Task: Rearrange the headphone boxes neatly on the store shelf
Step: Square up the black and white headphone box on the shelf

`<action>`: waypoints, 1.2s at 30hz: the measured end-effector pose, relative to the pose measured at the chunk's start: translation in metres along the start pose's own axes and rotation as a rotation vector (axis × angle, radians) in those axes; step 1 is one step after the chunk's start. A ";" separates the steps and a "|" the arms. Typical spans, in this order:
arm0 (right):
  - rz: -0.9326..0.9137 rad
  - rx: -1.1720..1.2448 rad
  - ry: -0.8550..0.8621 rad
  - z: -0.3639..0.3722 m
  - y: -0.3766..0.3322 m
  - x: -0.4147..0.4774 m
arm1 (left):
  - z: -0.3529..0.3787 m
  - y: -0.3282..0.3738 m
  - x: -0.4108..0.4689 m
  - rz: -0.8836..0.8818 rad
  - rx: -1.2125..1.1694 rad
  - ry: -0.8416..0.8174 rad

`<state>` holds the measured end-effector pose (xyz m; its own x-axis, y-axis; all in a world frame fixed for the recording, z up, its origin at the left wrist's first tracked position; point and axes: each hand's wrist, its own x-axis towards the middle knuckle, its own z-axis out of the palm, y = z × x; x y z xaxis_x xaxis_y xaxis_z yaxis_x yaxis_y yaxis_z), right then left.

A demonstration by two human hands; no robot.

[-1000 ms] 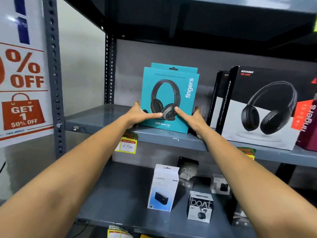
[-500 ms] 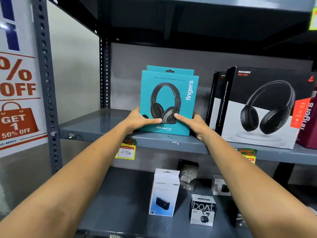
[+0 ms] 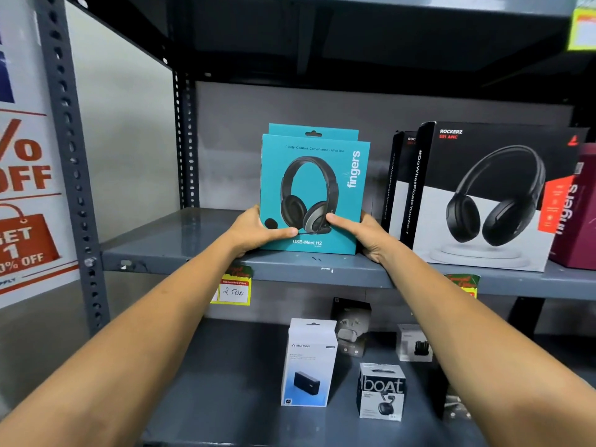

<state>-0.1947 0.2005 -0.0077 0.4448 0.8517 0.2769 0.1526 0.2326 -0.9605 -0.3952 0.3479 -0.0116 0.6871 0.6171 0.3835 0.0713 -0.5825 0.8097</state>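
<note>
A teal headphone box stands upright on the grey middle shelf, facing me. A second teal box peeks out right behind it. My left hand grips the front box's lower left edge, thumb across its face. My right hand grips its lower right edge the same way. To the right stand two black and white headphone boxes, one behind the other, and a maroon box at the frame's edge.
A perforated grey upright post and a sale poster are at the left. The lower shelf holds a white power bank box, a small earbud box and more small boxes. A yellow price tag hangs from the middle shelf.
The teal box has gone from leaning to standing straight and square to the shelf front. Both hands stay on its lower corners.
</note>
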 end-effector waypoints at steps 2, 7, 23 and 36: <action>0.002 -0.010 -0.016 -0.001 0.001 0.000 | 0.001 0.000 0.000 -0.012 0.002 0.005; -0.063 -0.034 0.097 0.006 -0.008 -0.007 | -0.001 0.007 -0.004 -0.063 -0.056 0.054; -0.902 -0.844 1.036 -0.165 -0.045 -0.108 | 0.150 0.099 -0.042 0.611 0.213 0.554; -0.100 -0.392 0.323 -0.270 -0.027 -0.094 | 0.242 0.122 0.032 -0.137 0.028 0.074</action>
<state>-0.0023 -0.0124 -0.0008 0.6511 0.6317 0.4207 0.5005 0.0593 -0.8637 -0.1891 0.1686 -0.0076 0.6148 0.7284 0.3025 0.1814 -0.5039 0.8445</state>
